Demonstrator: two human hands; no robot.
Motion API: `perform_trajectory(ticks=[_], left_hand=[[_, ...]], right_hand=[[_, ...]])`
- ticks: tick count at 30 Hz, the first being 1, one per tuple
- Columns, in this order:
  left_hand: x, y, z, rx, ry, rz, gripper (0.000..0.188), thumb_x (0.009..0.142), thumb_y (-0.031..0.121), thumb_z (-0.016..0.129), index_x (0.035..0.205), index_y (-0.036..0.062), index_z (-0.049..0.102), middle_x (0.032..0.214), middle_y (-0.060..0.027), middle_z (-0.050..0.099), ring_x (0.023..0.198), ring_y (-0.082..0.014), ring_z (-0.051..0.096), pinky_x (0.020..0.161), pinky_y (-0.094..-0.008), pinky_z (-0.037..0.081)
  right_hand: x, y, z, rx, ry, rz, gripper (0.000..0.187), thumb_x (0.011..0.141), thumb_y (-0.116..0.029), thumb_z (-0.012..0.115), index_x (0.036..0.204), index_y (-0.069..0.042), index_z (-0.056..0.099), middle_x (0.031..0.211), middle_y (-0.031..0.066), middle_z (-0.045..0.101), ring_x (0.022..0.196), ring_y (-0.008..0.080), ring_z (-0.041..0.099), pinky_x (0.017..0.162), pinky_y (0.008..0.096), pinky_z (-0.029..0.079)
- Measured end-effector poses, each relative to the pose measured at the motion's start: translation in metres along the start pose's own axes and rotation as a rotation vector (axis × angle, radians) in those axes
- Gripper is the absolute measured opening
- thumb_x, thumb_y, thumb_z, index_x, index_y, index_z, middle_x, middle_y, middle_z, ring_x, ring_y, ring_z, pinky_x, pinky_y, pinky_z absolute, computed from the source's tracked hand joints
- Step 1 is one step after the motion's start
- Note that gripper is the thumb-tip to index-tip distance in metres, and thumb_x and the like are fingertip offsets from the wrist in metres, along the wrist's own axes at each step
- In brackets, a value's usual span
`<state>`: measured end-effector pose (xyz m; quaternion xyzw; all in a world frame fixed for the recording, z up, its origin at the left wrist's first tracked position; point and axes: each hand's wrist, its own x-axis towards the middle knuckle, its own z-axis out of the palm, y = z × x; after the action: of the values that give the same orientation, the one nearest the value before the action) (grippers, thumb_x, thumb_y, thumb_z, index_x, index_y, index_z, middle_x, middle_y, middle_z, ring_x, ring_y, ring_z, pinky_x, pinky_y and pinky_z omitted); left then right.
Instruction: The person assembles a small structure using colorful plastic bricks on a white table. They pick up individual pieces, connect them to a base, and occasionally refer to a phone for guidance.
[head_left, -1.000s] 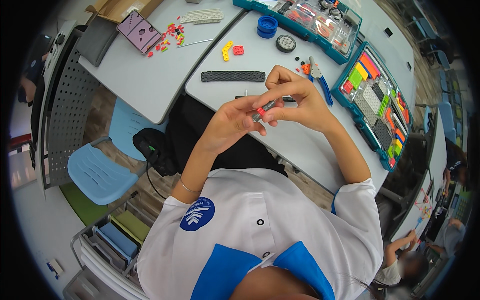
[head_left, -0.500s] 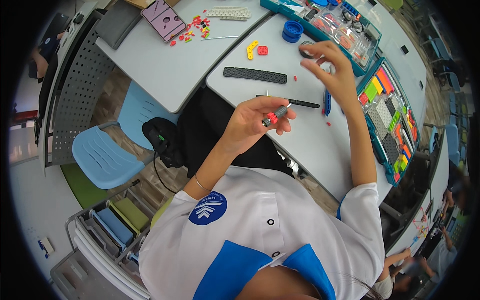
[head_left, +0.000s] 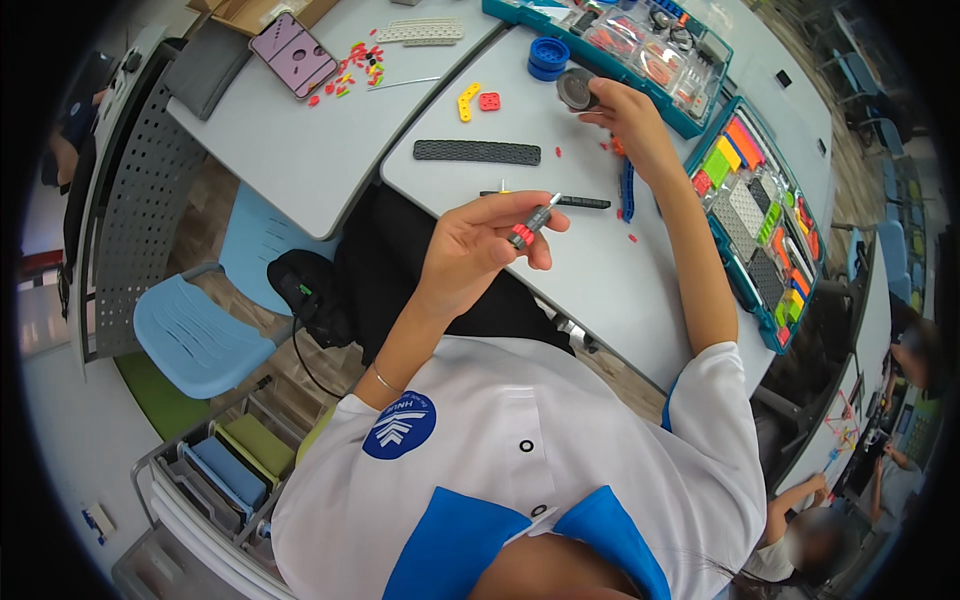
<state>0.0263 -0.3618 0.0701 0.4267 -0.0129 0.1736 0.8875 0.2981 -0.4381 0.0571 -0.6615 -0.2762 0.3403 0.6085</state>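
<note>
My left hand [head_left: 458, 250] is closed around a small grey-and-black rod with red ribbed pieces on it [head_left: 527, 230], its light tip pointing up and away. My right hand [head_left: 634, 118] grips a dark round wheel [head_left: 576, 90] by its edge, just above the table beside two stacked blue wheel rims [head_left: 547, 58]. Between the hands lie a black perforated strip [head_left: 477, 152] and a thin black bar [head_left: 585, 203], partly behind my left fingers. A yellow angled piece [head_left: 466, 103] and a red square plate [head_left: 489, 101] sit farther off. A blue beam [head_left: 627, 190] rests under my right forearm.
Two teal cases hold sorted parts: one at the back [head_left: 690, 118], another at the right [head_left: 728, 262]. On the left table [head_left: 345, 150] are a phone [head_left: 293, 56], several small coloured pegs [head_left: 360, 66] and a pale perforated strip [head_left: 420, 32]. A blue chair [head_left: 200, 325] stands at left.
My right hand has closed on the dark wheel and lifted it slightly. My left hand keeps the rod, now tilted more upright. The whole view has shifted a little.
</note>
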Motion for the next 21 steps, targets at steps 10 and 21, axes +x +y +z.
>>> perform_trajectory(ticks=[10, 21], left_hand=[[0.017, 0.015, 0.009, 0.128, 0.067, 0.100, 0.065, 0.096, 0.032, 0.067, 0.144, -0.0057, 0.045, 0.132, -0.0250, 0.060, 0.091, -0.0195, 0.066, 0.078, -0.0300, 0.052], [0.020, 0.012, 0.009, 0.174, 0.158, 0.097, 0.058, 0.100, 0.025, 0.063, 0.145, -0.0046, 0.045, 0.129, -0.0208, 0.063, 0.099, -0.0194, 0.067, 0.074, -0.0293, 0.052]], right_hand=[[-0.037, -0.048, 0.021, 0.361, -0.460, 0.086, 0.048, 0.101, -0.033, 0.049, 0.127, 0.006, 0.059, 0.122, 0.0219, 0.067, 0.107, 0.0220, 0.066, 0.098, 0.0333, 0.051], [-0.062, -0.067, 0.035, 0.113, -0.447, 0.006, 0.043, 0.101, -0.025, 0.053, 0.125, 0.010, 0.061, 0.104, 0.0124, 0.070, 0.097, 0.0193, 0.065, 0.099, 0.0360, 0.049]])
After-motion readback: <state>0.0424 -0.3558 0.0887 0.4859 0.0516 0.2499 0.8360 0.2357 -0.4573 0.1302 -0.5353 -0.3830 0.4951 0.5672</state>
